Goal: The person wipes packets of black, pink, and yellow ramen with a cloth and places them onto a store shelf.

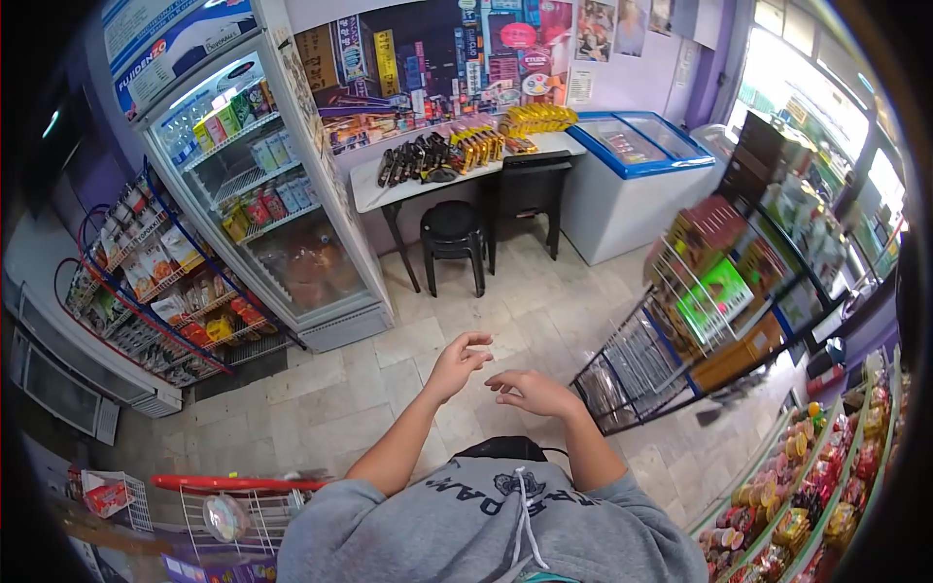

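Both my hands are raised in front of my chest, over the tiled floor. My left hand has its fingers bent loosely and apart, with nothing in it. Just to its right, my right hand points inward, its fingers slightly curled and nothing held. A small gap separates the two hands. Beyond them stands a white table carrying rows of dark packets, orange-yellow packets and yellow packets. A black stool and a black chair are at its front.
A glass-door fridge and a snack rack stand on the left. To the right are a blue-rimmed chest freezer and a wire rack with boxes. Shelves of snacks run along the lower right; a red-edged wire rack is lower left.
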{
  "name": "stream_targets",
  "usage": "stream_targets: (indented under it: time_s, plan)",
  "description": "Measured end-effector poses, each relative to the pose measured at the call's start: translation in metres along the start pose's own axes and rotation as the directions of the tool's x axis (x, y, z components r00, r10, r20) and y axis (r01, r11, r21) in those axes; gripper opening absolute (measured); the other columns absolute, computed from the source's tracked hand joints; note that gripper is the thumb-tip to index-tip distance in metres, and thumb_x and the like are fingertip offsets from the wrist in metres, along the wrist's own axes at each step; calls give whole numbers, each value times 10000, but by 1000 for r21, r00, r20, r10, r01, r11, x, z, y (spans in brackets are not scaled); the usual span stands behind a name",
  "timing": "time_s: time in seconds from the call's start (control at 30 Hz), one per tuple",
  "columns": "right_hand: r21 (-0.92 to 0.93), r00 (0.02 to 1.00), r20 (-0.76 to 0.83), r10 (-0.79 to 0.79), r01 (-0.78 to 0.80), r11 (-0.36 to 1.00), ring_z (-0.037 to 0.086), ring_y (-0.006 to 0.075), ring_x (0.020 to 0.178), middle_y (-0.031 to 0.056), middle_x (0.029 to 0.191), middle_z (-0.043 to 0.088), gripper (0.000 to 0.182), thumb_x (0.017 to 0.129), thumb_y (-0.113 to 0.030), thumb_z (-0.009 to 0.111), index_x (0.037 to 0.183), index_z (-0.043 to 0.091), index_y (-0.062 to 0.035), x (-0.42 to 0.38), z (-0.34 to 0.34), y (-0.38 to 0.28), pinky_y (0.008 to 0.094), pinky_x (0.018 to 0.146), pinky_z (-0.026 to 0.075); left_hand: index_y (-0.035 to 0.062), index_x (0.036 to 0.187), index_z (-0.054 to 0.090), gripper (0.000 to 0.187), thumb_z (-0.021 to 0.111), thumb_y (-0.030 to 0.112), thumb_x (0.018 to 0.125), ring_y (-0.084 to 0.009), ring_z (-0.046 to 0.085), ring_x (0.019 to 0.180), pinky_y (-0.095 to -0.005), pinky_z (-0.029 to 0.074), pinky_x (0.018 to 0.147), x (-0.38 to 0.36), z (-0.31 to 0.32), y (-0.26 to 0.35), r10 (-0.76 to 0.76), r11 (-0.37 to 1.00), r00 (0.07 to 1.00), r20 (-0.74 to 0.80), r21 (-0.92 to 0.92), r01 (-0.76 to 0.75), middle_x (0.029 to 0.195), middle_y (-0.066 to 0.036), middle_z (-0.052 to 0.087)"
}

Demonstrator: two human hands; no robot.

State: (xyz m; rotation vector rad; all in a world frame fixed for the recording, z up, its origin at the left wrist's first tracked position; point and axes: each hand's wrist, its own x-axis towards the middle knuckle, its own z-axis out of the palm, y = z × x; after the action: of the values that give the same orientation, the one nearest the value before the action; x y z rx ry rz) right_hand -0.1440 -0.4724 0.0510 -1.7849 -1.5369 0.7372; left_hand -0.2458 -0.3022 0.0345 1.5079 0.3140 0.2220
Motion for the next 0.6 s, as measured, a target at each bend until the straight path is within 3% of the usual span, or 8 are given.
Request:
stream_targets:
  time_s: [0.27,0.53,0.6]
  plan:
    - [37,994,110,-20,16,999,623,251,881,121,1001,637,338,812,-169,599,1125,562,-46,127,-67,86,351,802,478,38,1194,460,340,528,87,864,-183,578,1001,-288,459,807,101,-74,-21,-83,996,993,-87,-46,79,1194,-85,518]
    - [-4,981,163,-106,108,994,619,258,873,128,982,643,324,818,-198,595,1095,576,-30,280,-170,150,346,774,475,32,1189,467,319,511,80,877,-178,578,990,-288,452,800,223,-129,9,7,999,960,-278,-32,-17,1189,-77,527]
    - [-8,980,159,-118,121,993,620,257,857,131,946,648,312,813,-190,601,1080,585,-29,318,-181,166,343,767,476,33,1187,470,316,511,80,877,-182,578,990,-290,454,800,242,-144,9,-27,998,943,-330,-66,5,1189,-81,527]
